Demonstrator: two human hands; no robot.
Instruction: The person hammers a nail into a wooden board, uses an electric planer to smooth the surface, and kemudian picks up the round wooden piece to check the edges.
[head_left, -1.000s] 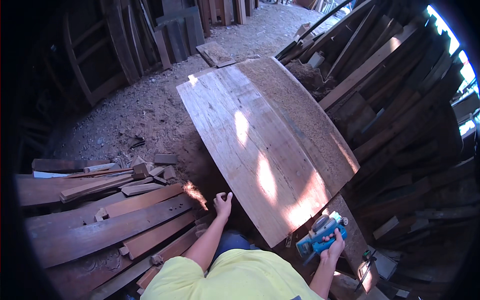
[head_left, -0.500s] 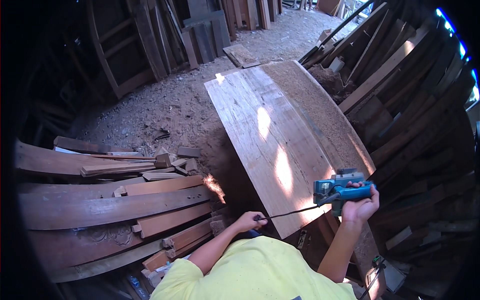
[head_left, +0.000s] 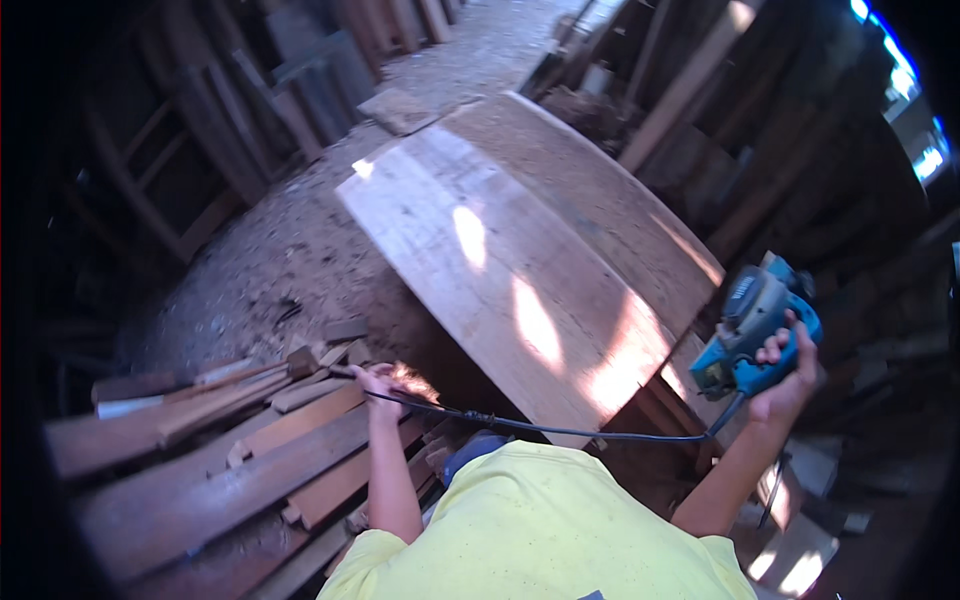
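Note:
A blue electric planer (head_left: 745,345) is raised off to the right of the workbench, gripped by its handle in my right hand (head_left: 785,385). From it a black power cord (head_left: 600,436) runs leftward, sagging slightly in front of my body. My left hand (head_left: 378,384) is closed round that cord out on the left, above the stacked timber. Between my hands lies a wide wooden board (head_left: 490,270) with bright sun patches, its near end close to my yellow shirt (head_left: 520,525).
Sawdust covers the bench surface (head_left: 570,170) beyond the board's right edge. Stacked timber (head_left: 270,450) fills the left side. Planks (head_left: 690,90) lean at the far right, and more wood stands at the back. Debris litters the dirt floor (head_left: 260,270).
My right hand has lifted the planer away from the board's near end, to the right. My left hand has moved out left and forward, drawing the cord longer. The view has turned.

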